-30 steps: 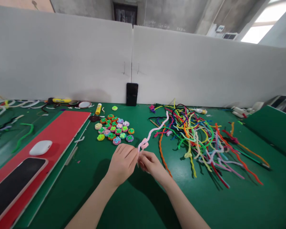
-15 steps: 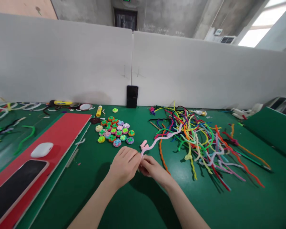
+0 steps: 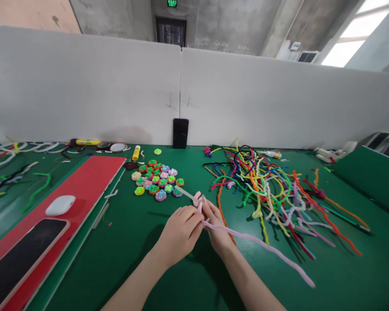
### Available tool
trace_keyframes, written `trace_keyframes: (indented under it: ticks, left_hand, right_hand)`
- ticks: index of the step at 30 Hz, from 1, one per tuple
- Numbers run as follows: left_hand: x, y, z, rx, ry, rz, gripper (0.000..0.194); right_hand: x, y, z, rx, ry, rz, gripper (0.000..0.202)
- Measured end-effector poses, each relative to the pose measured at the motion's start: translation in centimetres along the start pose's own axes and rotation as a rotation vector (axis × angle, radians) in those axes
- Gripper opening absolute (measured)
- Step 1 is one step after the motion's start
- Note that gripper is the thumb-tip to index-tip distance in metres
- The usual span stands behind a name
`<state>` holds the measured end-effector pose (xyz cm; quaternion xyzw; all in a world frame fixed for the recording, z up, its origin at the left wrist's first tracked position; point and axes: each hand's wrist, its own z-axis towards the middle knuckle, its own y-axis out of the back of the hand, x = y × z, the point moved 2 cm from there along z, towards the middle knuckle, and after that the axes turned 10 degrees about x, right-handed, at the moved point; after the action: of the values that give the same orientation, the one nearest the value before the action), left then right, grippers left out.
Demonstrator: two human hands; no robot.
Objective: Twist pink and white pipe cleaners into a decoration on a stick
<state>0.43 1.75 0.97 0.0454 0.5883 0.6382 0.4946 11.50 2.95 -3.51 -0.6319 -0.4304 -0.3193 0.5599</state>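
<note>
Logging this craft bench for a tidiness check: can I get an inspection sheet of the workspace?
Surface: green table.
Job's things: pink pipe cleaner, one end bent at the fingertips, its tail trailing right.
Clutter: pipe cleaner pile, small fuzzy discs, red board, phone, white case, glue stick.
Hands: left hand and right hand both pinch the pipe cleaner.
Cables: nothing seen.
Surroundings: white partition.

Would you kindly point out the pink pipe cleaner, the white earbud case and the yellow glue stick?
pink pipe cleaner [image 3: 262, 245], head view, on the middle of its loose tail.
white earbud case [image 3: 60, 205], head view, on the middle of its lid.
yellow glue stick [image 3: 135, 152], head view, on its body.
</note>
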Motion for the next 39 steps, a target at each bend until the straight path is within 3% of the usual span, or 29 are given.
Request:
trace_keyframes:
  ticks: [5,10,18,21,24,28,31,35,39]
  left_hand:
    - [0.9,0.1,0.4,0.03,0.23,-0.46,0.017]
    - [2.4,0.0,0.5,0.067,0.476,-0.959,0.021]
    - [2.7,-0.1,0.4,-0.077,0.508,-1.238,0.022]
    - [3.0,-0.1,0.5,-0.14,0.541,-1.276,0.021]
    - [3.5,-0.2,0.5,-0.13,0.583,-1.26,0.024]
    - [4.0,0.2,0.5,-0.069,0.562,-1.183,0.022]
    - [4.3,1.1,0.4,-0.102,0.537,-1.169,0.022]
    - [4.6,2.5,0.3,-0.175,0.517,-1.108,0.022]
    - [4.4,2.9,0.4,-0.275,0.475,-1.074,0.02]
  right_hand:
    - [0.1,-0.2,0.0,0.043,0.006,0.209,0.029]
    - [0.5,-0.6,0.1,0.268,0.02,0.406,0.025]
    - [0.8,-1.0,-0.5,0.503,-0.019,0.558,0.034]
    - [0.8,-1.0,-0.7,0.549,-0.025,0.448,0.033]
    - [0.9,-0.6,-0.8,0.601,-0.054,0.258,0.029]
    - [1.2,0.0,-1.0,0.692,-0.099,-0.134,0.031]
    - [1.4,-0.3,-1.2,0.749,-0.076,-0.518,0.036]
    - [1.5,-0.7,-1.0,0.621,0.089,-0.89,0.038]
    - [1.1,-0.4,-0.5,0.496,0.13,-0.938,0.039]
